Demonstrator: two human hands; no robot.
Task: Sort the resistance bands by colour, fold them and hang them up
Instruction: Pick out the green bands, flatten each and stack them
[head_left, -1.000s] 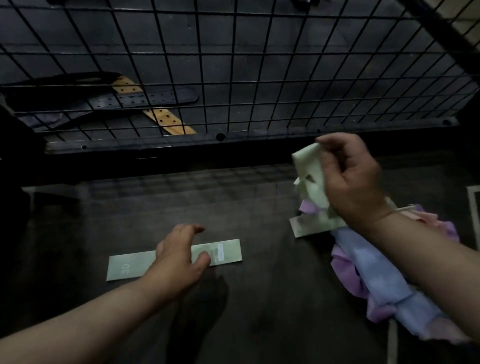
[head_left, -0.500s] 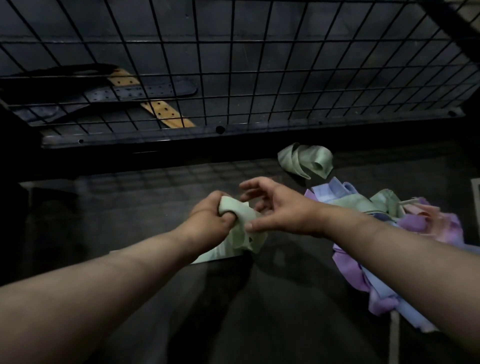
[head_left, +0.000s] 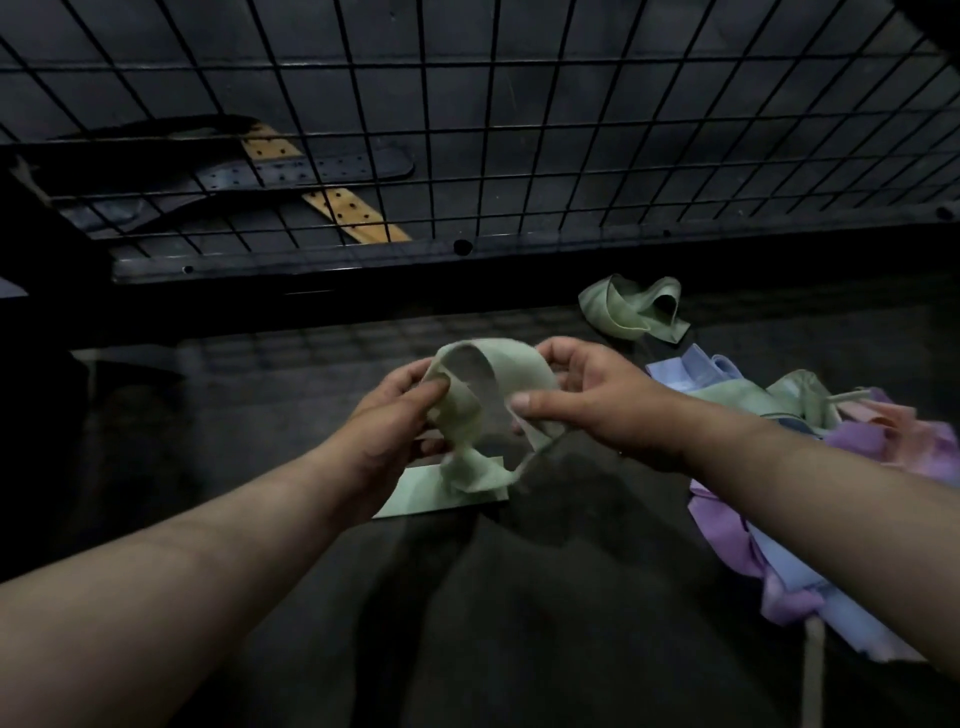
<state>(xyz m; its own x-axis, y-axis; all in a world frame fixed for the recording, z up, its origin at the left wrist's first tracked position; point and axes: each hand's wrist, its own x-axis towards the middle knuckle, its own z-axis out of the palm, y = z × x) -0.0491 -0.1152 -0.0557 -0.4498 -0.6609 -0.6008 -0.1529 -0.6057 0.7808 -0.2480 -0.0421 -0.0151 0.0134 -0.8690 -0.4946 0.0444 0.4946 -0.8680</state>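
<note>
Both hands now on one green loop band (head_left: 498, 374), spreading it open.

1 s ago the L hand (head_left: 395, 415) lay on the flat green band (head_left: 431, 493) and the R hand (head_left: 602, 410) held up a crumpled one by the pile. Now L & R each pinch the loop band, thumbs on top, just above the flat one on the dark surface (head_left: 519, 623). Prob. straightening it to fold; greens are being grouped, nothing hung yet. A crumpled green band (head_left: 634, 312) lies apart, nearer the wire grid (head_left: 519, 130). No bin or tray in view: the unsorted pile (head_left: 737, 525) (blue, purple, pink, green) sits loose at right. Perforated straps (head_left: 311, 174) lie behind the grid.
</note>
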